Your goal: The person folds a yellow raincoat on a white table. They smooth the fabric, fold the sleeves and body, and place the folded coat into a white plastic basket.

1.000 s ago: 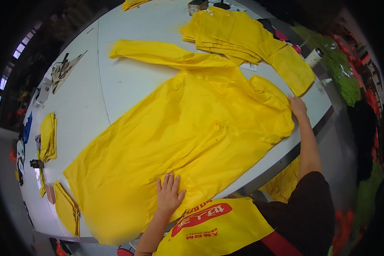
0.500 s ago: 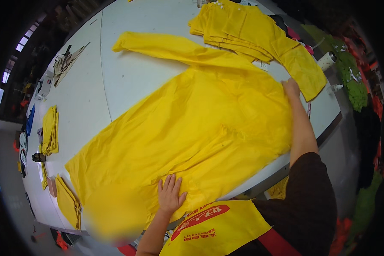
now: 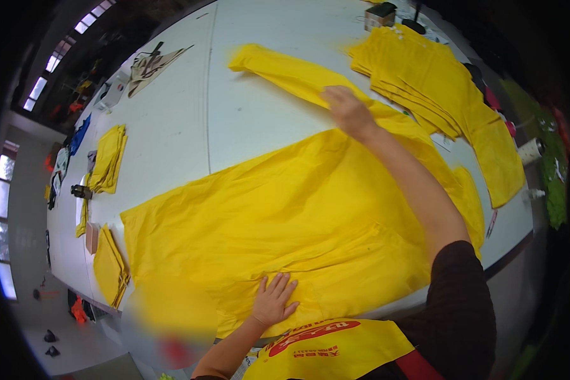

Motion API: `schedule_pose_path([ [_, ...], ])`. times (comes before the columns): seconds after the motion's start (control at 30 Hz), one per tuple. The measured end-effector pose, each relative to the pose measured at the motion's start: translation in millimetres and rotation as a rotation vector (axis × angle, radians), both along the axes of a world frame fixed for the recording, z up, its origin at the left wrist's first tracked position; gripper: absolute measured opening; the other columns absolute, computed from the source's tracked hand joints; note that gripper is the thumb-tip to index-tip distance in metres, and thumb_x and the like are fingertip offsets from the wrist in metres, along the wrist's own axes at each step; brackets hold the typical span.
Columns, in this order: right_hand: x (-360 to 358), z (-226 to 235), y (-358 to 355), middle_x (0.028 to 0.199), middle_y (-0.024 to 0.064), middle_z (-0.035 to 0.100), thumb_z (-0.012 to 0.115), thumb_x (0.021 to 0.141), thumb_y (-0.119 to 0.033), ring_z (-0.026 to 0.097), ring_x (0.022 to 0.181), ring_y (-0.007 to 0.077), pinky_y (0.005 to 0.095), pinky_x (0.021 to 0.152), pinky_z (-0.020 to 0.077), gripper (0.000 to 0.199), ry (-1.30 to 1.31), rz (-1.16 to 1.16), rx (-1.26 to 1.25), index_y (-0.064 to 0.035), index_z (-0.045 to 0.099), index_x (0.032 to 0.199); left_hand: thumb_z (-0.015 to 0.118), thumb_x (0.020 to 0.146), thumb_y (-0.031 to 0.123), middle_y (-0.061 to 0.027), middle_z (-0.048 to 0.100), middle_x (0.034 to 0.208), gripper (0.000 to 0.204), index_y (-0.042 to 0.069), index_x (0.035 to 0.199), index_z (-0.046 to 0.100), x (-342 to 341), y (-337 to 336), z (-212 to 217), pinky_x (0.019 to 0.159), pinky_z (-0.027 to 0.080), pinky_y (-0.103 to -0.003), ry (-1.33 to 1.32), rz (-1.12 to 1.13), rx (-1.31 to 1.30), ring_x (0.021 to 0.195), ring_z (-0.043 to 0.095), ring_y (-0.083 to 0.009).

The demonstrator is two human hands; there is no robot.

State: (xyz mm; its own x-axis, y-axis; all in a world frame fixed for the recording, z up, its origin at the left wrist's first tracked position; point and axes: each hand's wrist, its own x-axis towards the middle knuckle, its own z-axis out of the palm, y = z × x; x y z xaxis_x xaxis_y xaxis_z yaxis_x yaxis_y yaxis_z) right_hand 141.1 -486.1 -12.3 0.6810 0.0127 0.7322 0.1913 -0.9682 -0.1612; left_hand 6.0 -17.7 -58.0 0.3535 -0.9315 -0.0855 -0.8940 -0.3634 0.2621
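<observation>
A long-sleeved yellow smock (image 3: 278, 209) lies spread over the white table, creased around its middle and near edge. Flat on its near part rests my left hand (image 3: 274, 299), fingers stretched out and holding nothing. My right arm reaches across the cloth, and my right hand (image 3: 349, 113) is closed on the smock's sleeve (image 3: 285, 75) at the far side. The sleeve stretches out to the left of that hand, its cuff end slightly blurred. The fingertips of my right hand are partly hidden by the hand itself.
A stack of yellow garments (image 3: 418, 76) lies at the far right, one piece hanging toward me. Folded yellow cloths (image 3: 109, 158) and a small box (image 3: 92, 238) are along the left. A thread cone (image 3: 531, 151) stands by the right edge; a beige cloth (image 3: 152, 71) lies far left.
My right hand has gone from the smock's right edge leftward to its sleeve and grips it there. My left hand remains flat on the cloth. The whole view has shifted.
</observation>
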Motion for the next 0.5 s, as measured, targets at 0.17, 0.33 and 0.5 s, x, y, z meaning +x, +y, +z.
schedule_pose_path([
  [0.17, 112.8, -38.8, 26.3, 0.125, 0.014, 0.049, 0.046, 0.084, -0.007, 0.045, 0.118, 0.0305, 0.0423, 0.096, 0.0385, 0.035, 0.135, -0.37, -0.123, -0.0079, 0.052, 0.118, 0.053, 0.084, 0.043, -0.0098, 0.045, 0.133, 0.053, 0.014, 0.129, 0.048, 5.1, -2.6, 5.1, 0.1, 0.028, -0.049, 0.017, -0.006, 0.003, 0.124, 0.042, -0.0241],
  [0.33, 147.4, -74.5, -7.0, 0.114, 0.0123, 0.06, 0.043, 0.087, -0.013, 0.056, 0.106, 0.0325, 0.0455, 0.088, 0.0444, 0.027, 0.789, -0.521, 0.023, -0.0079, 0.062, 0.106, 0.057, 0.081, 0.045, -0.0104, 0.048, 0.131, 0.055, 0.014, 0.126, 0.051, 3.6, 1.6, -2.4, 0.1, 0.027, -0.049, 0.031, 0.012, -0.036, 0.122, 0.044, -0.0249],
  [0.5, 163.2, -30.6, -64.0, 0.095, 0.0113, 0.066, 0.048, 0.088, -0.022, 0.062, 0.086, 0.0267, 0.0364, 0.077, 0.0483, 0.028, 0.437, -0.353, 0.574, -0.0005, 0.062, 0.098, 0.057, 0.081, 0.044, -0.0098, 0.047, 0.132, 0.055, 0.015, 0.126, 0.05, 3.4, 1.6, -1.8, 0.1, 0.027, -0.048, 0.042, 0.006, -0.06, 0.122, 0.043, -0.0246],
])
